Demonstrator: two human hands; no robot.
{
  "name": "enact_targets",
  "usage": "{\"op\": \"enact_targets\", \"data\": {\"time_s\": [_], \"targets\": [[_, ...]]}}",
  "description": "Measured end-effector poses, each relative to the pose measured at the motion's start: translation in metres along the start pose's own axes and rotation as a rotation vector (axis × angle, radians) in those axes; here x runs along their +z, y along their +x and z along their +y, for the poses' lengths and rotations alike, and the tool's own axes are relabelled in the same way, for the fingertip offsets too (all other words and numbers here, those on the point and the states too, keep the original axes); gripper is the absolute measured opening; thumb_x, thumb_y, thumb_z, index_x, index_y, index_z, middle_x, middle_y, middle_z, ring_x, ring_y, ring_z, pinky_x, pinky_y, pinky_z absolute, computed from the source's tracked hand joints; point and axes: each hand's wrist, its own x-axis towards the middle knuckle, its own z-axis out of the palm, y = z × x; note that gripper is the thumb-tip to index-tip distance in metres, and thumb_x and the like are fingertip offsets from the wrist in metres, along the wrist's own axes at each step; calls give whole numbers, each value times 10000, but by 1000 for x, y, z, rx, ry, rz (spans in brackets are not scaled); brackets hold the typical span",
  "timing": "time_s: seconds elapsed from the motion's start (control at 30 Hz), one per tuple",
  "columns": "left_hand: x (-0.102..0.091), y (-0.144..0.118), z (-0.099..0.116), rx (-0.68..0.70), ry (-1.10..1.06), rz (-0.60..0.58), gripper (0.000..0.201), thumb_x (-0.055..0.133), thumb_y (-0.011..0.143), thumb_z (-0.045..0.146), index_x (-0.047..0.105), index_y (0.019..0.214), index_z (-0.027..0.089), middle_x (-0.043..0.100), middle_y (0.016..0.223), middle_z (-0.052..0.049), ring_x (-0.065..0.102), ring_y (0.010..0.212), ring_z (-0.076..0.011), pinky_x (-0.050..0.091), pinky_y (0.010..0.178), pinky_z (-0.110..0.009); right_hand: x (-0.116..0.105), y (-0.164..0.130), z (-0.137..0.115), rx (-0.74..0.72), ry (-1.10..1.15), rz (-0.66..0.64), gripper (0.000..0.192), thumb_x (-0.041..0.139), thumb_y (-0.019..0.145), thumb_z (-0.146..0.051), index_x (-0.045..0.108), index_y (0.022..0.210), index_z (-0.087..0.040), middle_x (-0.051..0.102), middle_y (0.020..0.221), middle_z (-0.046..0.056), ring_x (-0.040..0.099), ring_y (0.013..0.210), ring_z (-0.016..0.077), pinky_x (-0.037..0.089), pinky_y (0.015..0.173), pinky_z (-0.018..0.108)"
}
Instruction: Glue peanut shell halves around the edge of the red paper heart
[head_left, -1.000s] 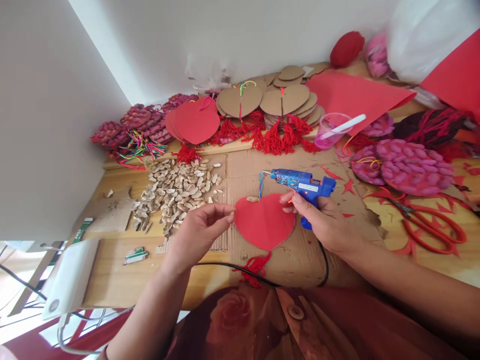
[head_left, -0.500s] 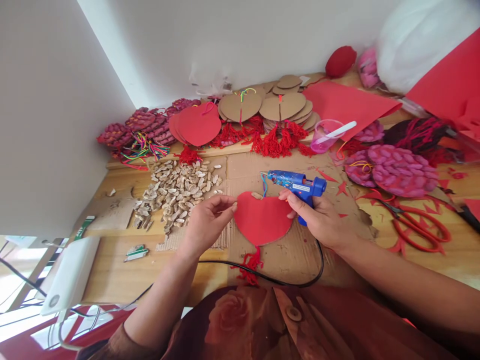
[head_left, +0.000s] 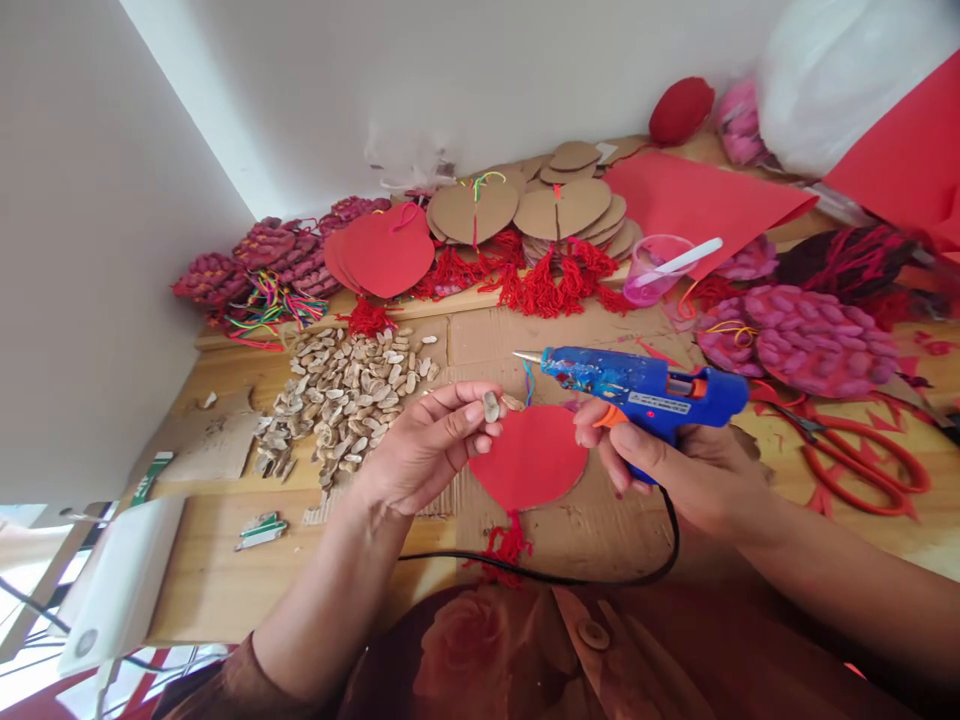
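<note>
Shell [head_left: 491,406] now sits pinched in the left hand [head_left: 424,450], lifted off the red heart [head_left: 529,457] mid-table. Right hand [head_left: 675,470], fist closed round the glue gun [head_left: 637,385], has raised it, nozzle toward the shell; gluing looks next.

Glue gun [head_left: 637,388] now lifted (shell [head_left: 491,406] too)

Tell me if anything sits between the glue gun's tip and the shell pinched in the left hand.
Nothing visible does. The glue gun tip points across open air toward the shell in the left hand.
</note>
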Motion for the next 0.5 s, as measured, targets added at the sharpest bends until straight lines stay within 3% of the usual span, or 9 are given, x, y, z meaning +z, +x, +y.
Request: {"op": "enact_targets", "data": {"time_s": [0.17,0.33,0.5], "targets": [[-6,7,-6,1,-28,18,299,950,688,220,809,942,147,770,805,-33,715,683,-88,597,617,-128,-3,-5,-8,-7,-103,-115,358,544,1016,-565,691,1102,-249,555,655,-41,500,530,101,424,510,255],[-13,10,-8,-37,-25,32,307,958,668,198,811,933,151,750,748,-17,715,669,-86,599,615,-120,0,-6,-9,-62,-177,-129,261,524,1051,-470,661,1027,-249,625,828,-6,506,564,95,414,534,273],[-16,9,-9,-31,-12,13,296,949,684,207,810,938,147,751,760,-15,712,679,-80,593,618,-112,1,-6,-6,-47,-231,-176,263,497,1061,-454,591,933,-244,548,757,-17,500,588,116,411,539,277]]}}
